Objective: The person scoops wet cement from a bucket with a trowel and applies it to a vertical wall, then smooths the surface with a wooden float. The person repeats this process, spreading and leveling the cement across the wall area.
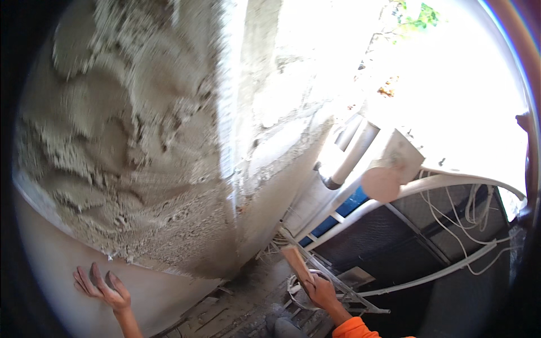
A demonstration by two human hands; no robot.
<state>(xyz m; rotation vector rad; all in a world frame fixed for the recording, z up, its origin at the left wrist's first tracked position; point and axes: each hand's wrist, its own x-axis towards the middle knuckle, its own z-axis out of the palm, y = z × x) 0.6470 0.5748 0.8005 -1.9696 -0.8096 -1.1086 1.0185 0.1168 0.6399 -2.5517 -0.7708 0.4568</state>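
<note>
My left hand (102,288) is raised with its fingers spread, in front of the smooth pale lower wall (53,256). Whether its palm touches that wall I cannot tell. My right hand (322,291), below an orange sleeve, is closed round a wooden float (297,263), a flat brown board tilted up to the left. The float is apart from the wall. Above my hands, rough wet grey plaster (129,129) covers the wall in lumps and smears. A pale straight strip (226,101) runs down its right edge, at the corner.
Right of the corner are a pipe (352,152), a round-ended pinkish post (383,183) and a dark mesh panel (383,239) with loose white cables (459,225). A metal ladder-like frame (352,296) stands beside my right hand. Debris lies on the floor (236,312).
</note>
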